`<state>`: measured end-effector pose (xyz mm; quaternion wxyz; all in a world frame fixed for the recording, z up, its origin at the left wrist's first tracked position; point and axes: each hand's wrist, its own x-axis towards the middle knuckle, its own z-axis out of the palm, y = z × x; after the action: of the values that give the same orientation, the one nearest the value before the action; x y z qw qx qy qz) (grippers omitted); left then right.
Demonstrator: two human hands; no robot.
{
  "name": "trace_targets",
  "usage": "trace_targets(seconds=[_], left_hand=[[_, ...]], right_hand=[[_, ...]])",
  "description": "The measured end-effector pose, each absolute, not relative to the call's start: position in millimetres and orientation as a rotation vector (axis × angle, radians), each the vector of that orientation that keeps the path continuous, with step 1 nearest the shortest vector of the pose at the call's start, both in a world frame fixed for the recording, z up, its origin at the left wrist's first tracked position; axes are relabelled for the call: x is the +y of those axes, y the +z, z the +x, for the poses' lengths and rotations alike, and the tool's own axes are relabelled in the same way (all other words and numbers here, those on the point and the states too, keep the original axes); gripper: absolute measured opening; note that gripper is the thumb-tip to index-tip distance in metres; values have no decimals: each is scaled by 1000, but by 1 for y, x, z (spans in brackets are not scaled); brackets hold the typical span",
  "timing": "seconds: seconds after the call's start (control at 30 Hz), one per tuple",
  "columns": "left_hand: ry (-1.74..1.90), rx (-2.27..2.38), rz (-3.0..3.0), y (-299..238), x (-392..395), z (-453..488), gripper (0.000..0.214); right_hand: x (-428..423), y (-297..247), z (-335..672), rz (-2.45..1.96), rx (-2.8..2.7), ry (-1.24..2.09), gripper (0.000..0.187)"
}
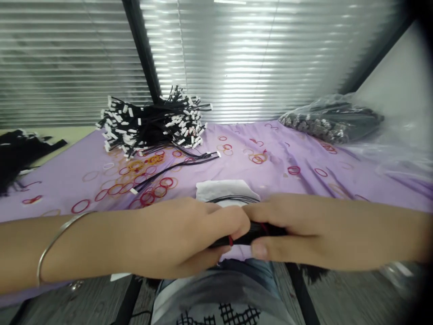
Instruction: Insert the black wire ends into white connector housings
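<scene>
A bundle of black cables (249,234) lies crosswise in front of my body, with red rubber bands around it. My left hand (192,237) is closed around its left part, thumb and fingers near one red band. Round the right part of the same bundle, my right hand (287,228) is wrapped, thumb below and fingers above. Several loose black strands arc up behind the fingers, over a white paper (221,188) on the table edge. Both ends of the bundle are hidden by my hands.
A heap of black cables with white connectors (152,122) sits at the back. Red and yellow rubber bands (147,198) lie scattered over the purple cloth (243,167). A clear plastic bag of dark cables (334,119) rests at back right, more black cables (20,153) at far left.
</scene>
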<state>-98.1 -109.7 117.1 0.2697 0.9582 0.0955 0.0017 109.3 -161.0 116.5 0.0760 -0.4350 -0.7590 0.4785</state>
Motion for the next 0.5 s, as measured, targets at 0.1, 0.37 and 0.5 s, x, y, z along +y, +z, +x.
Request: trace_targets(seconds=[0.1, 0.37, 0.5], left_hand=[[-81, 269, 2577, 122, -110, -110, 12], [-165, 219, 2601, 118, -127, -153, 17], [-37, 145, 2541, 111, -124, -138, 13]], right_hand=[[-154, 113, 90, -1177, -2480, 1455, 37], [-176, 68, 98, -1084, -2488, 1556, 45], [-178, 74, 85, -1161, -2239, 1721, 40]])
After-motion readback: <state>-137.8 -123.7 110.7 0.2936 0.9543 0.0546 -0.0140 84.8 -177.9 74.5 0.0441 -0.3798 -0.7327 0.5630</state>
